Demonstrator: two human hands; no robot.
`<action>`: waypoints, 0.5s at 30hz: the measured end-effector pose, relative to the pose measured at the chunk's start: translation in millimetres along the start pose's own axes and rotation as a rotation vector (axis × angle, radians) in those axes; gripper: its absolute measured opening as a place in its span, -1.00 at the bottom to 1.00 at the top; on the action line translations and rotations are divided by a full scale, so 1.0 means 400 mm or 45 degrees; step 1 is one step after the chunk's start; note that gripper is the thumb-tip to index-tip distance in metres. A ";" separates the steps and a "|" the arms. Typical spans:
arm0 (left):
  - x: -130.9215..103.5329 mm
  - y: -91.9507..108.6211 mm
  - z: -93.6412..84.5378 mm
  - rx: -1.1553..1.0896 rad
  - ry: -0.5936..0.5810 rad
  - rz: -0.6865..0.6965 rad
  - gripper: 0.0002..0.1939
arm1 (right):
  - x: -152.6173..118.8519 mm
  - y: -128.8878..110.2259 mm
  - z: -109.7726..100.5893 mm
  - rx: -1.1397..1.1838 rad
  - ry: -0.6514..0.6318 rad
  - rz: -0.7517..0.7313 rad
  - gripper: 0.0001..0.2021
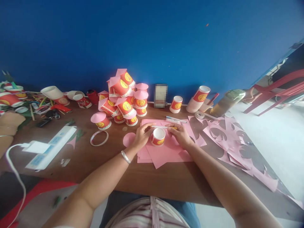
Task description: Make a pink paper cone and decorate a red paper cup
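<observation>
Between both hands stretches a slim white, stick-like thing (pixel 159 127) with a yellow-orange end; I cannot tell whether it is a pen or a strip. My left hand (pixel 142 134) pinches its left end, and my right hand (pixel 180 134) grips the yellow-orange end. Just below it, a red paper cup (pixel 158 137) with a yellow emblem stands upright, mouth up. The cup rests on pink paper sheets (pixel 171 153). A pink paper disc (pixel 129 139) lies beside my left hand. Behind the hands lie a marker (pixel 177 119) and a small white packet.
Red cups with pink cone tops (pixel 123 107) are piled at back left. Left lie a white ring (pixel 99 138), a power strip (pixel 51 147) and another person's arm (pixel 9 129). Pink paper scraps (pixel 237 152), a tape roll (pixel 199 115) and a bottle (pixel 226 103) lie right.
</observation>
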State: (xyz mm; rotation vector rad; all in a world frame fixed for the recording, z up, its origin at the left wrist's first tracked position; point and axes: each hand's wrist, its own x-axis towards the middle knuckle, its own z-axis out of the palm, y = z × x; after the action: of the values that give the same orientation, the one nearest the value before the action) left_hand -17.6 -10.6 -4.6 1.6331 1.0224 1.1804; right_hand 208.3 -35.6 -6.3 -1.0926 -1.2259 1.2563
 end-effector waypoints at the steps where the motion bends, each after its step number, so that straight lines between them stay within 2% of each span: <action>1: 0.000 0.001 0.000 -0.007 0.002 -0.015 -0.65 | 0.000 0.002 0.000 0.041 0.010 -0.003 -0.65; 4: 0.002 -0.003 0.000 -0.011 0.018 -0.040 -0.66 | 0.000 0.004 -0.003 -0.037 0.044 -0.033 -0.63; 6: 0.003 -0.007 0.001 -0.023 0.043 -0.038 -0.67 | -0.001 0.001 -0.005 -0.319 0.070 -0.128 -0.66; 9: 0.005 -0.009 0.004 -0.111 0.049 -0.034 -0.64 | -0.002 -0.009 -0.003 -0.868 0.088 -0.428 -0.74; 11: 0.005 -0.006 0.008 -0.175 0.017 -0.033 -0.59 | 0.001 -0.020 0.003 -1.106 0.128 -0.595 -0.76; 13: 0.006 -0.004 0.010 -0.224 -0.023 -0.018 -0.52 | 0.005 -0.033 0.012 -1.154 0.198 -0.619 -0.77; 15: 0.007 -0.006 0.011 -0.234 -0.042 0.012 -0.50 | 0.012 -0.045 0.021 -1.008 0.242 -0.531 -0.76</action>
State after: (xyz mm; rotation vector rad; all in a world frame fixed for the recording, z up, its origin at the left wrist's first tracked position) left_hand -12.9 -7.9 -6.9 1.5092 0.8598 1.2122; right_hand 200.9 -32.1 12.6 -1.3628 -1.7435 0.3211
